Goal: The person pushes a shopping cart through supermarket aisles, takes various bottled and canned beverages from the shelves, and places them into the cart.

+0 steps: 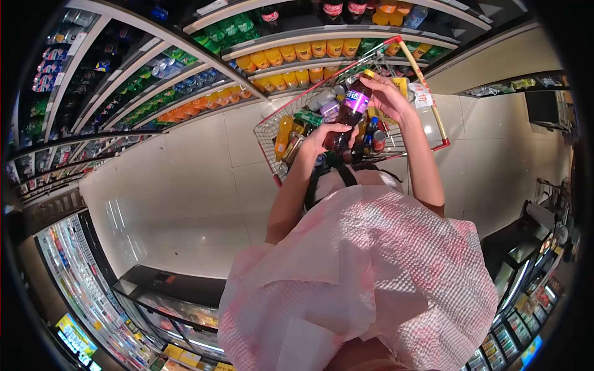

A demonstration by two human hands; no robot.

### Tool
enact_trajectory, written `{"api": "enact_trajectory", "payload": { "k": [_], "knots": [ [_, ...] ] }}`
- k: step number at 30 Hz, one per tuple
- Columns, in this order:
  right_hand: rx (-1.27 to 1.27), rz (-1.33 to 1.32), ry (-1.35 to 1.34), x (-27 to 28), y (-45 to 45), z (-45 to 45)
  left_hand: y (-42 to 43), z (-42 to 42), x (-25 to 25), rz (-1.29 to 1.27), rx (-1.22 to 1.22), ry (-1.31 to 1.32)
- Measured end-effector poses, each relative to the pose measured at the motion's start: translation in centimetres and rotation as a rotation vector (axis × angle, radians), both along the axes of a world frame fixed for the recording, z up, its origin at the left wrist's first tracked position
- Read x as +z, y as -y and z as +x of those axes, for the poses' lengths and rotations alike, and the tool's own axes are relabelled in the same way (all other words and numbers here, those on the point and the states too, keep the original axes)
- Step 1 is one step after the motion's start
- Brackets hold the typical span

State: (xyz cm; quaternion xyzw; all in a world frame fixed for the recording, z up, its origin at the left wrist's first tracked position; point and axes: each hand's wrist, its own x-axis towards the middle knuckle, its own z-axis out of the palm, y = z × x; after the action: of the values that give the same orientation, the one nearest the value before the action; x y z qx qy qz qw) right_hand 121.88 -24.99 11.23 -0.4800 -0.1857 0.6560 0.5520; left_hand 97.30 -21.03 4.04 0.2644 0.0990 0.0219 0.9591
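A dark soda bottle with a purple label and a yellow cap is held tilted above a wire shopping cart. Around its lower end, my left hand is closed. My right hand grips it higher up, near the cap. Beneath the bottle, the cart holds several bottles and cans lying in a jumble. Among them are an orange drink bottle at the left and a red can at the right. The bottle and my hands hide part of this load.
Shelves of drinks run along the far side and the left, with orange, green and dark bottles. The cart's handle is at its right, with a white paper tag beside it. Pale floor tiles lie left of me; cooler cabinets stand behind.
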Motion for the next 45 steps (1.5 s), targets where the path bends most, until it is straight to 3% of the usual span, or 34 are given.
{"api": "enact_trajectory", "payload": {
  "k": [3, 5, 8, 11, 14, 16, 17, 19, 21, 22, 23, 24, 25, 27, 28, 29, 31, 34, 36, 37, 38, 40, 41, 42, 45],
  "knots": [
    [-0.011, -0.148, 0.135, -4.8, 2.8, -2.0, 1.3, -2.8, -7.0, 0.104, 0.035, -0.215],
    [-0.046, -0.276, 0.231, -6.6, 4.3, -3.5, 2.5, -3.9, -11.4, 0.346, 0.055, -0.288],
    [-0.020, -0.408, 0.340, -13.9, 7.1, -4.9, 4.8, -6.1, -19.6, 0.718, 0.056, -0.353],
    [-0.094, -0.457, 0.391, -20.0, 9.4, -7.8, 6.9, -8.5, -29.0, 0.653, -0.044, -0.773],
    [-0.055, -0.451, 0.454, -26.0, 11.2, -9.6, 5.4, -11.4, -28.6, 0.666, -0.181, -0.901],
    [-0.083, -0.393, 0.433, -29.0, 12.2, -10.4, 5.6, -14.3, -30.3, 0.827, -0.068, -0.875],
    [-0.045, -0.340, 0.746, -37.0, 13.8, -9.2, 5.8, -15.6, -30.3, 0.909, -0.010, -0.860],
    [0.012, -0.480, 0.722, -45.1, 15.6, -7.5, 6.6, -18.2, -28.0, 0.945, -0.016, -0.906],
    [0.005, -0.641, 0.713, -42.9, 15.5, -8.1, 8.7, -20.8, -27.7, 0.757, 0.238, -0.962],
    [-0.031, -0.658, 0.701, -44.8, 15.9, -7.7, 9.0, -20.6, -24.2, 0.561, 0.264, -1.105],
    [-0.074, -0.676, 0.691, -47.2, 16.3, -7.2, 9.2, -21.6, -24.4, 0.467, 0.282, -1.213],
    [-0.089, -0.650, 0.771, -47.9, 16.3, -6.8, 10.1, -22.1, -25.4, 0.240, 0.483, -1.149],
    [-0.110, -0.631, 0.851, -47.7, 16.3, -6.4, 11.0, -23.8, -28.3, 0.144, 0.574, -1.072],
    [-0.111, -0.575, 1.100, -38.3, 14.1, -6.5, 11.8, -26.5, -32.9, 0.301, 0.461, -1.216],
    [-0.102, -0.419, 1.314, -38.3, 13.9, -4.9, 12.0, -26.4, -30.9, 0.482, 0.362, -1.239],
    [-0.151, -0.363, 1.256, -36.0, 13.2, -3.3, 12.1, -26.3, -28.8, 0.663, 0.266, -1.258],
    [-0.231, -0.242, 1.139, -26.4, 11.6, -0.4, 12.6, -26.3, -29.3, 0.533, 0.260, -1.424],
    [-0.457, -0.107, 1.479, -16.6, 10.8, 7.2, 14.0, -27.5, -34.5, 0.516, 0.348, -1.327],
    [-0.566, -0.249, 1.764, -12.6, 11.0, 12.8, 14.7, -28.9, -40.9, 0.748, 0.346, -1.095],
    [-0.604, -0.387, 1.888, -11.9, 11.1, 15.5, 14.7, -29.0, -42.1, 0.851, 0.355, -0.973],
    [-0.583, -0.571, 1.802, -12.3, 11.1, 17.5, 14.4, -28.7, -41.0, 1.480, -0.016, -1.048],
    [-0.519, -0.918, 1.606, -15.5, 11.3, 21.6, 15.5, -25.7, -35.7, 1.026, 0.167, -1.286],
    [-0.227, -0.894, 1.302, -20.8, 12.6, 26.1, 15.9, -24.0, -32.4, 0.809, 0.297, -1.390],
    [-0.035, -0.988, 1.336, -17.9, 11.7, 24.6, 16.9, -23.2, -31.4, 0.861, 0.370, -1.343],
    [0.005, -0.927, 1.386, -18.5, 11.2, 24.6, 18.8, -21.4, -28.6, 0.961, 0.504, -1.307]
  ]
}}
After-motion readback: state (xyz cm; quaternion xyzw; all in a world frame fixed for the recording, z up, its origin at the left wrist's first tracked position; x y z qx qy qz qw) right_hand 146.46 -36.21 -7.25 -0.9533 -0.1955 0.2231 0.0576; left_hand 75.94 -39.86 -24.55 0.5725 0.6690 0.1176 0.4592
